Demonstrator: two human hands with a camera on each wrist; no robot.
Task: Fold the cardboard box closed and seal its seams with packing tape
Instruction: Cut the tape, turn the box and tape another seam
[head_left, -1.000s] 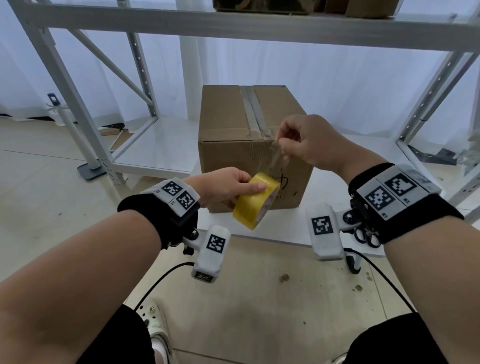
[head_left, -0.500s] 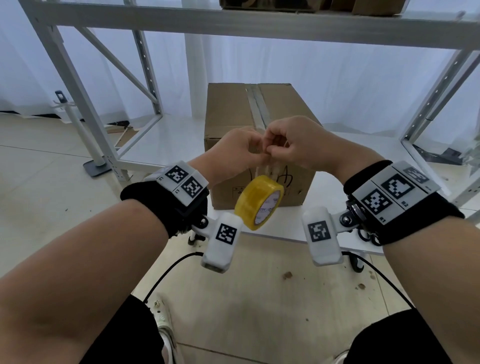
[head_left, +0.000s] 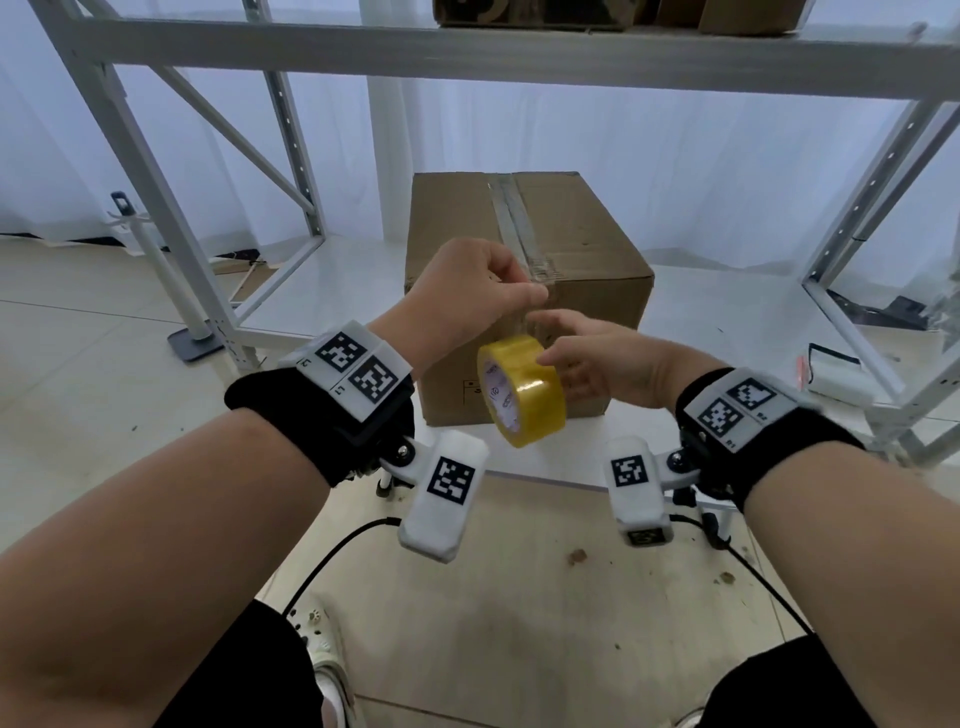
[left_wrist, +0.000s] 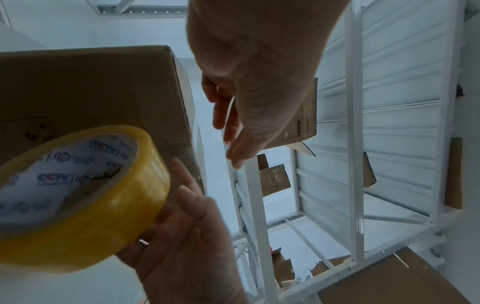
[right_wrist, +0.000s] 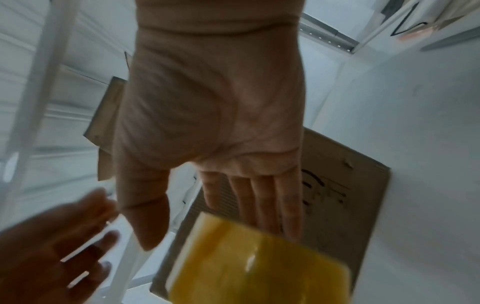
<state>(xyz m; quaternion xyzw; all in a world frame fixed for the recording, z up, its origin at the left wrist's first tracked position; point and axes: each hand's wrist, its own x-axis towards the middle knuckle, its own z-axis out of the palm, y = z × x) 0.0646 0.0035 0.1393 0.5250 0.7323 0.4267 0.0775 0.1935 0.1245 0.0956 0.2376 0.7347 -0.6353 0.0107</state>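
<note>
A brown cardboard box (head_left: 571, 249) stands closed on a low white shelf, with clear tape along its top seam (head_left: 511, 208). My left hand (head_left: 537, 299) is raised in front of the box's top front edge and pinches the free end of a clear tape strip. The yellow tape roll (head_left: 522, 389) hangs below on that strip. My right hand (head_left: 550, 358) touches the roll's right side with straight, spread fingers. The left wrist view shows the roll (left_wrist: 78, 195) against the right hand's fingers (left_wrist: 187, 197). In the right wrist view the roll (right_wrist: 246, 257) is blurred, in front of the box (right_wrist: 350, 195).
The box rests on the low shelf board (head_left: 727, 322) of a white metal rack. An upper beam (head_left: 519, 52) crosses overhead with cardboard boxes on it. Slanted uprights (head_left: 156, 208) stand on the left and right. Tiled floor with crumbs and my shoe (head_left: 322, 649) lie below.
The left hand let go of the roll, rose and took the strip end. The right hand released the strip and dropped to the hanging roll.
</note>
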